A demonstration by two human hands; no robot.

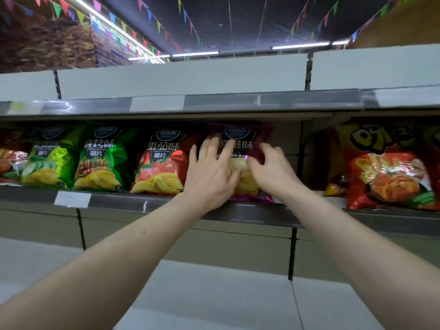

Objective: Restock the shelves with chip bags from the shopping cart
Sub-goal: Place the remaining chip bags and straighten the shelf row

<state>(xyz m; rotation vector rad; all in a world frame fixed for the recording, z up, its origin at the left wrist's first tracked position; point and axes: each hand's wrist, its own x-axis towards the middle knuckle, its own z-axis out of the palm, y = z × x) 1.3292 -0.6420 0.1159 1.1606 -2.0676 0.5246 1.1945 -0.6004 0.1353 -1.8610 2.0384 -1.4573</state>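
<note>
Hands both on purple chip bag (240,133), which stands upright on the middle shelf (250,214), bottom edge at the front rail, at the right end of the same-brand row. Left hand (212,172) lies flat on the bag's front, fingers straight and spread, pressing the left half; nothing gripped. Right hand (270,167) is at the bag's right half, fingers bent, thumb and fingertips pinching a crumpled fold of the purple foil. The two hands nearly meet over the printed chips in the bag's middle. Just left of it stands a red tomato bag (158,163); the left hand hides the seam between them. Then a dark green bag (100,160), then a lime green bag (47,160), all upright, facing out. Well right of the purple bag, past the upright post, a large red-and-yellow snack bag (388,179) stands in the next bay. White price label (72,199) sits on the rail below the green bags. Upper shelf (214,104) runs above the row. Coloured pennants (147,15) hang across the dark ceiling. Picture slightly blurred.
</note>
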